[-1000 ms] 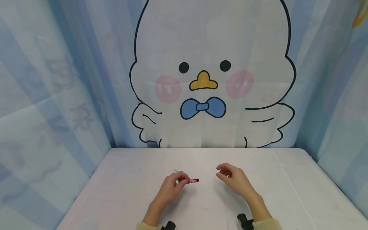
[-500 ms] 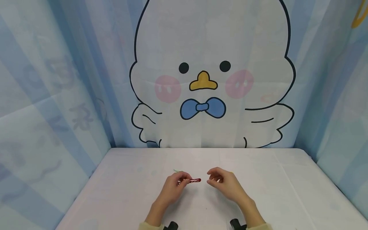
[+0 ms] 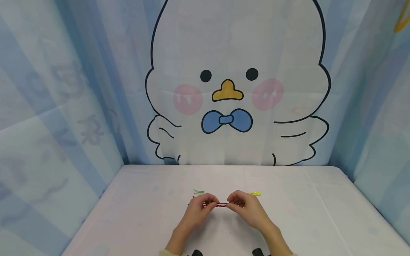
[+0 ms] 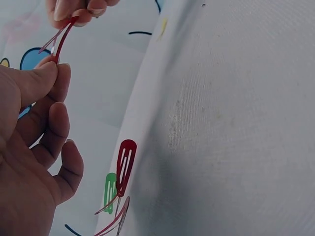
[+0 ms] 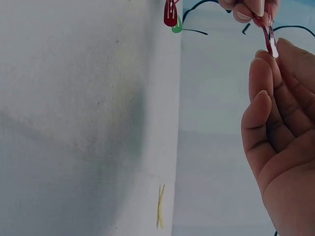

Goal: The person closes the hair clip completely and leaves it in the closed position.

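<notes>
Cuffs of pale yellow cloth (image 3: 169,252) are showing along the bottom edge of the head view, with a black cylindrical wrist device (image 3: 196,252) sitting beside the left wrist and a second black cylindrical wrist device (image 3: 257,252) beside the right. Farther out, the left hand (image 3: 197,213) and the right hand (image 3: 251,212) are facing each other above a table covered in white cloth (image 3: 144,199). Both grips are narrow: left thumb and forefinger are pinching one end of a slim, glossy red snap hair clip (image 3: 222,205), and right thumb and fingertip are pinching its other end. It is spanning the gap between the hands, its slender tongue standing away from its frame.

Beyond the left hand, another red, teardrop-shaped slotted hair clip (image 4: 126,162) is showing, mostly blocked from the head view by that hand. Thin reddish strips (image 4: 113,221) are splaying near it; whether they belong to it is unclear. In the left wrist view it is partly covering a green slotted hair clip (image 3: 198,191), which is lying farther back. Behind the right hand, whose knuckles are hiding one end, a slender bright yellow hair clip (image 3: 255,193) is lying. At the back, a light blue and white curtain (image 3: 48,124) is hanging, bearing a large white cartoon duck (image 3: 237,42).
</notes>
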`<state>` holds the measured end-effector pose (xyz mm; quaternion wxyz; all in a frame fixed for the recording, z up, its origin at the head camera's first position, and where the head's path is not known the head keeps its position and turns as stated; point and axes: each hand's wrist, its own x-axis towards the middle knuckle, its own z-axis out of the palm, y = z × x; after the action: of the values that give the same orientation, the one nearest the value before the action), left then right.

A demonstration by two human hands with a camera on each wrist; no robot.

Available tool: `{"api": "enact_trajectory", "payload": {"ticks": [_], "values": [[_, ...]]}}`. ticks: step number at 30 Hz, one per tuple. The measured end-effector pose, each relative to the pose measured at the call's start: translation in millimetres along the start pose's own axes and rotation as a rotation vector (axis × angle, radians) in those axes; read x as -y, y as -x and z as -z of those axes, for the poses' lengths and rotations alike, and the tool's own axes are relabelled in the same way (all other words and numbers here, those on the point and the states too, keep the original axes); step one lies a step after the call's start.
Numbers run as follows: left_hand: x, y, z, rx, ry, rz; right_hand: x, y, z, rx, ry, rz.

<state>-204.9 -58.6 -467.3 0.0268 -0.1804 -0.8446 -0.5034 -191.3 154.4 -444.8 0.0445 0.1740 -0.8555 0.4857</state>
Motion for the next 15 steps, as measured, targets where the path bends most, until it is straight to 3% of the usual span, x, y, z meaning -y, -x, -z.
{"api": "enact_trajectory", "payload": {"ticks": [15], "values": [[-4.5, 2.1, -1.9, 0.043, 0.087, -0.011, -4.0, 3.0, -3.0, -0.092, -0.01, 0.028]]}}
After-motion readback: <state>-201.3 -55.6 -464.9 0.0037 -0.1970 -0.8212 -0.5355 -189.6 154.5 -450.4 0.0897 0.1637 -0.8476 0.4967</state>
